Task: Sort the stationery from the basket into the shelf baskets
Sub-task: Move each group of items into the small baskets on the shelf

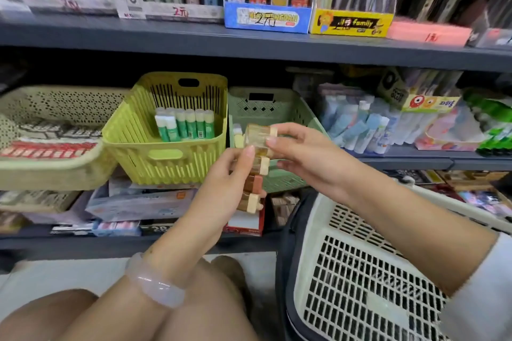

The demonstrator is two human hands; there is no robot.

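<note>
In the head view, the left hand (pixel 232 174) gripped a stack of small amber, cream-capped glue bottles (pixel 253 183) while the right hand (pixel 302 152) pinched the topmost bottle (pixel 259 134) before the pale green slotted shelf basket (pixel 277 111).

A dark grey shelf (pixel 249 44) runs across at several levels. On its top board stand rows of packaged pens, a blue display box (pixel 267 18) and a yellow display box (pixel 350 23) side by side. The middle board carries a beige basket (pixel 50 166), a yellow-green basket (pixel 163 160) holding glue sticks (pixel 184 126), a pale green basket (pixel 277 108) and loose glue tubes (pixel 357 127). The lowest board bears stacked flat boxes (pixel 138 202).
</note>
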